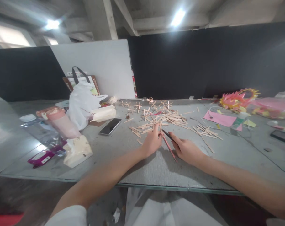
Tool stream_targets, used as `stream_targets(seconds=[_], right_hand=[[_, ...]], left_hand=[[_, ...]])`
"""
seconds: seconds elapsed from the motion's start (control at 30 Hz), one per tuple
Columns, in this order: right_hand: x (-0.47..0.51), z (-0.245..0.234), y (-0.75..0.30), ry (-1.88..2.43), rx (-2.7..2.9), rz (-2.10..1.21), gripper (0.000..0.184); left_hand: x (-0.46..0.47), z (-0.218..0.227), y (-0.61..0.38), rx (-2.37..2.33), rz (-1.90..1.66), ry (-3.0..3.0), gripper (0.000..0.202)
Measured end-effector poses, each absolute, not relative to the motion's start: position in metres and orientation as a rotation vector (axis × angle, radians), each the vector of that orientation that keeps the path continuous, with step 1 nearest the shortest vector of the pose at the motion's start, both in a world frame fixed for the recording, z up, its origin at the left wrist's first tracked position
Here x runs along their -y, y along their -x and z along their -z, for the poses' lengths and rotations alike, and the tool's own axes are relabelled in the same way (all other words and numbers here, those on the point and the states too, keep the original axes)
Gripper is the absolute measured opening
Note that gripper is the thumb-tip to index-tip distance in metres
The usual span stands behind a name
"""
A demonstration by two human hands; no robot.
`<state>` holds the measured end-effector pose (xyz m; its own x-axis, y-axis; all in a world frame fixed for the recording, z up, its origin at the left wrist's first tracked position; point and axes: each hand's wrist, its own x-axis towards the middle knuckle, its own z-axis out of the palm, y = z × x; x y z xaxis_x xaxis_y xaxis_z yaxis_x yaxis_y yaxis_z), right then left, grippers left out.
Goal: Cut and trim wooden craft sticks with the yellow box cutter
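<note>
My left hand (152,142) is closed in a pinch on the upper end of a thin reddish-pink strip (168,146), by the near side of a wooden stick pile (175,118). The strip slants down toward me, its lower end close to the tabletop. A slim dark tool (167,135) sits in my closed right hand (188,151); its tip reaches the strip's upper end beside my left fingers. Whether it is a blade or tweezers cannot be made out. Several star-shaped stick pieces (139,107) lie behind the pile.
To the left are a phone (110,126), a tissue pack (78,150), a clear bottle (40,131), a pink bottle (60,121) and a white plastic bag (80,105). On the right lie loose sticks (208,131), pink paper (219,120) and a pink-and-yellow paper craft (236,99).
</note>
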<state>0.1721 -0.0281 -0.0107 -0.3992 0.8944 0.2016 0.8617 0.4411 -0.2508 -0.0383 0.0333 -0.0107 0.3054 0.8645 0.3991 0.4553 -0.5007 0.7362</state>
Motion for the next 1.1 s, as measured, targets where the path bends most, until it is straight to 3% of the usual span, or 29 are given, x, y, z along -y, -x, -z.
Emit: stream_targets(seconds=[1.1], right_hand=[[0.029, 0.027, -0.179, 1.361, 2.351, 0.007, 0.060]], left_hand=[[-0.028, 0.011, 0.041, -1.122, -1.221, -2.096, 0.041]])
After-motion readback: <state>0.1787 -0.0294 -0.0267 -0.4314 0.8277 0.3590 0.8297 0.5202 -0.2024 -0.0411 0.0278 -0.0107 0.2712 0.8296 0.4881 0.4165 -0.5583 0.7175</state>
